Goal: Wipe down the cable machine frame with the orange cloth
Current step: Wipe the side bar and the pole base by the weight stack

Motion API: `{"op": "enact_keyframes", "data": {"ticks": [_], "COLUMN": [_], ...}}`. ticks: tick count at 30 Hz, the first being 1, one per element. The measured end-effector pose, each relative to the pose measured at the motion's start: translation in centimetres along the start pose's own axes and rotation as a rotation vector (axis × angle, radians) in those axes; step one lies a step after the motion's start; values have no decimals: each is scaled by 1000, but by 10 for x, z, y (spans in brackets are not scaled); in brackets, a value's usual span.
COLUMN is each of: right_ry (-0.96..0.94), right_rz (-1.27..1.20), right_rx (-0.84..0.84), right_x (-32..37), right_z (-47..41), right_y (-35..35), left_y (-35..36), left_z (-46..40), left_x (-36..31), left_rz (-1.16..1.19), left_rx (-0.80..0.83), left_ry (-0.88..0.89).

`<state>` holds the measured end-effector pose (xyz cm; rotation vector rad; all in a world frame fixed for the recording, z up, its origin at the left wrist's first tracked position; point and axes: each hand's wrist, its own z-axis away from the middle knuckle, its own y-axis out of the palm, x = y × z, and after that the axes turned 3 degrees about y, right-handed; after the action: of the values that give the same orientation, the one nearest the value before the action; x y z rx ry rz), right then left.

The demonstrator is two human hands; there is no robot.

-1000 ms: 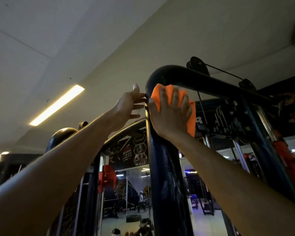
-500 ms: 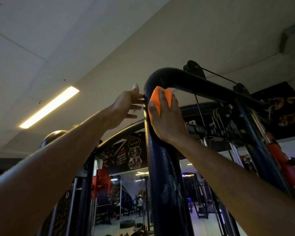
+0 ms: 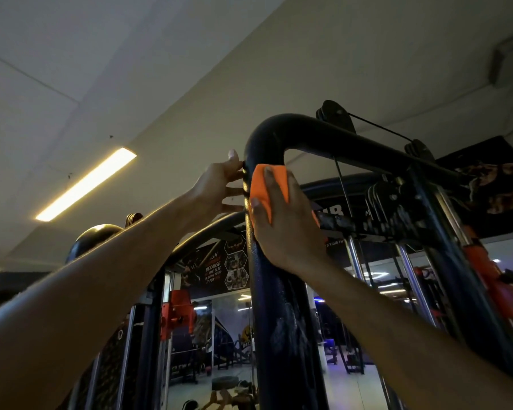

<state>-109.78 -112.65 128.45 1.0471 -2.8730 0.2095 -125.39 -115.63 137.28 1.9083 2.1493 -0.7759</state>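
Observation:
The black cable machine frame [image 3: 279, 306] rises up the middle of the view and bends right into a top bar near the ceiling. My right hand [image 3: 285, 229] presses the orange cloth [image 3: 268, 187] flat against the upright just below the bend. The cloth shows between my thumb and fingers. My left hand [image 3: 219, 187] reaches up on the left side of the same upright, fingers spread, with its fingertips touching the tube. It holds nothing.
A pulley [image 3: 335, 113] and cable sit on the top bar to the right. Chrome guide rods [image 3: 353, 258] and orange fittings [image 3: 486, 261] stand at right, another orange fitting [image 3: 176, 315] at lower left. A ceiling light strip [image 3: 86, 184] glows at left.
My right hand has kept the cloth on the upright near the bend, shifting it slightly around the tube. My left hand stays beside the tube.

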Motion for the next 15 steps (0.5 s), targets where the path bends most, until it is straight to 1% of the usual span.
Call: {"op": "enact_keyframes", "data": {"ticks": [4, 6, 8, 11, 12, 13, 15], "right_ry": [11, 10, -4, -61, -56, -53, -13], "right_rz": [-18, -18, -23, -47, -80, -89, -113], "right_rx": [46, 62, 30, -33, -20, -18, -3], "right_x": [12, 16, 9, -7, -10, -14, -12], "right_z": [-58, -68, -48, 30, 53, 65, 57], "right_y": [-9, -8, -5, 8, 11, 13, 9], "left_y": [1, 0, 4, 10, 13, 15, 18], "left_z": [0, 3, 8, 17, 20, 23, 25], "left_x": [-3, -3, -4, -1, -1, -1, -4], "left_rz": [13, 29, 24, -5, -29, -65, -129], "left_rx": [10, 6, -6, -22, -30, -29, -44], "left_ry": [-18, -38, -47, -87, -100, -108, -119]}}
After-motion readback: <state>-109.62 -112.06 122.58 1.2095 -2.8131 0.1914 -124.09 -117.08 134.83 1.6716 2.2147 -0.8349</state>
